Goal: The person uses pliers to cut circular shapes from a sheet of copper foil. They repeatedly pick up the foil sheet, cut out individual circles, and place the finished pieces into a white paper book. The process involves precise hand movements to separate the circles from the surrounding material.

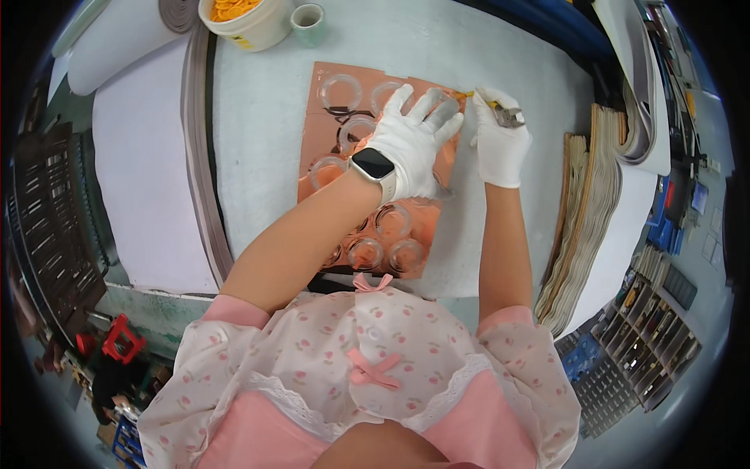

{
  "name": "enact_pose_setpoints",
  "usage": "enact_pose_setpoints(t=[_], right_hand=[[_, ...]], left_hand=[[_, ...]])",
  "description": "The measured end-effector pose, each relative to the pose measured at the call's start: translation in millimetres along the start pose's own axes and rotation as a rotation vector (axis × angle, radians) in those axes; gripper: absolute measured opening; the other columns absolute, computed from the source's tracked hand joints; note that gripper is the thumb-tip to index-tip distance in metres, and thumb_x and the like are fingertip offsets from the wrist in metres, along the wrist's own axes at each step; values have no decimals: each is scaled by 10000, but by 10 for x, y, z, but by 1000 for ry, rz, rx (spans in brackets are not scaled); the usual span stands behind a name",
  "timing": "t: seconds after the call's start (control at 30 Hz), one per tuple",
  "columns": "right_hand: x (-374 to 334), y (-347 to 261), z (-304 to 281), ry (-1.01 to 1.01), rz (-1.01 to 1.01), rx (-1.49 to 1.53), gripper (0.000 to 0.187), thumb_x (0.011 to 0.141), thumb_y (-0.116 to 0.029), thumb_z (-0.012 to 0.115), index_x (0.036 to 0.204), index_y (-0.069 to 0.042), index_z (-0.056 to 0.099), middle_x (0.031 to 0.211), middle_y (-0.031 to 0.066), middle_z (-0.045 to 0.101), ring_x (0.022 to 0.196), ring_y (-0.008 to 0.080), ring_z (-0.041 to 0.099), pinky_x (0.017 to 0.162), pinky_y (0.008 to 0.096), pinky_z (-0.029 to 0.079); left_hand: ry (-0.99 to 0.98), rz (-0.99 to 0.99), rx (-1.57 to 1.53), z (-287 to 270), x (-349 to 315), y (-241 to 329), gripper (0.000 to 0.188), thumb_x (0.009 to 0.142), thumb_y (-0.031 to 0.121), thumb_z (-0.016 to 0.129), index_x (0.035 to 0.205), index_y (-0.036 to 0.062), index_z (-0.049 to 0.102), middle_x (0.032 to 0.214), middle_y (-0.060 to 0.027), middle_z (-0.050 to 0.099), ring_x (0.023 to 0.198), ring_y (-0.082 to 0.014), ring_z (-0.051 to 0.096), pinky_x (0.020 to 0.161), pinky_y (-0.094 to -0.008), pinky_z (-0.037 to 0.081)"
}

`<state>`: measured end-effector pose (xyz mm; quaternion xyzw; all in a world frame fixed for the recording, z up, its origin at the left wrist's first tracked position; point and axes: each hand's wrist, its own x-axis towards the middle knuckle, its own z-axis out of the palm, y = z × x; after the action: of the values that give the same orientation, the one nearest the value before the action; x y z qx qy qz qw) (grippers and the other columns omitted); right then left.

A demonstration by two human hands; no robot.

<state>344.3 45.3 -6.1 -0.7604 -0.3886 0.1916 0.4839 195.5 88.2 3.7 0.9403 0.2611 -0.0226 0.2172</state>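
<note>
A shiny copper-coloured sheet (315,129) lies on the pale worktable, with several clear round rings (323,92) on it. My left hand (410,144), in a white glove with greyed fingertips, rests flat on the sheet with its fingers spread. It hides the middle of the sheet and some rings. Just off the sheet's upper right edge, my gloved right hand (502,148) is closed around a small yellow and silver tool (509,117). Its yellow part points toward the sheet's corner; the fingers cover much of it, so its exact kind is unclear.
Beyond the sheet stand a white tub (262,30) of orange pieces and a small pale green cup (308,23). Thick layered white sheets (148,180) border the table on the left. A stack of brown-edged layers (582,203) stands on the right.
</note>
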Motion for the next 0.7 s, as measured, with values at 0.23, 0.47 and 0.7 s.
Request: enact_pose_setpoints(t=[0.23,0.47,0.7], right_hand=[[-361,-39,-216,-151,163,-25,163,849,-18,640,1002,-69,660,832,8,655,736,42,559,672,198,460],[-708,40,-328,-169,78,49,186,851,21,619,1011,-67,654,893,12,662,814,52,584,732,204,471],[-820,102,-387,-192,34,173,197,854,47,600,1018,-54,641,935,17,658,845,76,596,741,217,476]], left_hand=[[-32,-4,3,-50,-21,2,1012,644,657,652,1409,77,332,1451,-137,336,1401,-270,172,1130,-495,107],[-19,6,37,-29,-10,14,1061,611,668,676,1421,90,307,1452,-137,334,1396,-268,192,1134,-485,107],[-13,-16,40,-19,3,41,1081,599,678,682,1426,100,295,1454,-128,333,1391,-266,209,1137,-482,106]])
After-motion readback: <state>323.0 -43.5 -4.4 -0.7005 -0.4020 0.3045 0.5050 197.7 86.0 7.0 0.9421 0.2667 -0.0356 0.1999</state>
